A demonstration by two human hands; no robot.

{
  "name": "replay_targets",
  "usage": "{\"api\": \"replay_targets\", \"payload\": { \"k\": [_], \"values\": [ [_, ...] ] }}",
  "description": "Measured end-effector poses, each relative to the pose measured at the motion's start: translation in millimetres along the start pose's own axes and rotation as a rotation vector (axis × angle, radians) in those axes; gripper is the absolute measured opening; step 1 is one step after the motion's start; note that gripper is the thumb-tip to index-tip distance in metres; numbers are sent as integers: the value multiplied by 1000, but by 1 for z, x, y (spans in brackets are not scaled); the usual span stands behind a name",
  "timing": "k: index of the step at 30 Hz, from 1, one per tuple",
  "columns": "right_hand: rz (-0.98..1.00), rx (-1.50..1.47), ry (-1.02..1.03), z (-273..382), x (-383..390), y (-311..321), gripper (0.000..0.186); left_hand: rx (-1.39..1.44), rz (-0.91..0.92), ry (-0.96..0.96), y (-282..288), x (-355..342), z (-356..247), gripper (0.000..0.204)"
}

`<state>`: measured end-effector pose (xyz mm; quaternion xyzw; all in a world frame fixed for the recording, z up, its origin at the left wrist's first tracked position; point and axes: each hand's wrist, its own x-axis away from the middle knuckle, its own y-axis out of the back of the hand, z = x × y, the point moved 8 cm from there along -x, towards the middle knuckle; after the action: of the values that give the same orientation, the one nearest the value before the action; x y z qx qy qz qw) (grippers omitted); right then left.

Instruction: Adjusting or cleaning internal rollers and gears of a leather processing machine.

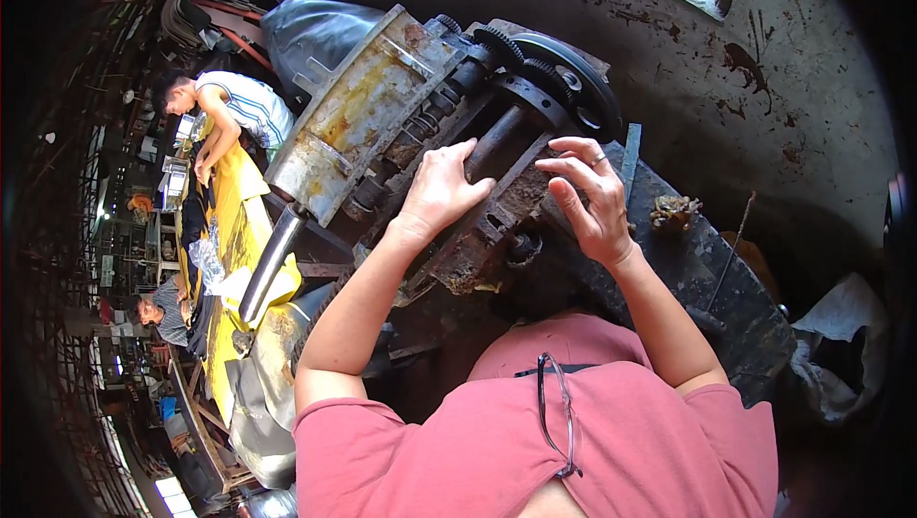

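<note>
In front of me is a greasy old machine with a yellow-stained metal housing (349,107), dark gears (499,43) and a large dark wheel (597,102). My left hand (439,185) lies at the near part of a thick dark shaft (499,139), its thumb apart from its fingers. Whether it presses on the shaft cannot be made out. At the far end of that shaft sits a round collar with holes (530,97). My right hand (594,201), a ring on one finger, is raised right of the shaft with fingers spread and nothing in them.
A dark bench top (707,260) on the right bears a clump of small pieces (674,210) and a flat metal strip (631,160). A shiny metal bar (270,269) juts out at the left. Beyond yellow sheeting (237,203), another person (239,107) leans over. A stained wall (688,50) rises behind.
</note>
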<state>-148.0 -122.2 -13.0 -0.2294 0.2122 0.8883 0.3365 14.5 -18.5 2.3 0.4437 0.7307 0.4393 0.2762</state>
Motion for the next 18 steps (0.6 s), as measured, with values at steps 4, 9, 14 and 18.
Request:
{"api": "replay_targets", "payload": {
  "k": [4, 9, 14, 18],
  "values": [
    [-7, -18, 2, -1, 0, 0, 30, -125, -15, 77, -6, 0, 9, 52],
    [-3, -2, -4, -1, 0, -1, 28, -135, -20, -91, -4, 4, 8, 51],
    [-11, -22, -19, -3, 0, 1, 28, -23, 67, -145, 3, 5, 10, 56],
    [-8, -28, -26, -3, 0, 2, 28, 45, 198, -94, 3, 4, 13, 60]
  ]
}}
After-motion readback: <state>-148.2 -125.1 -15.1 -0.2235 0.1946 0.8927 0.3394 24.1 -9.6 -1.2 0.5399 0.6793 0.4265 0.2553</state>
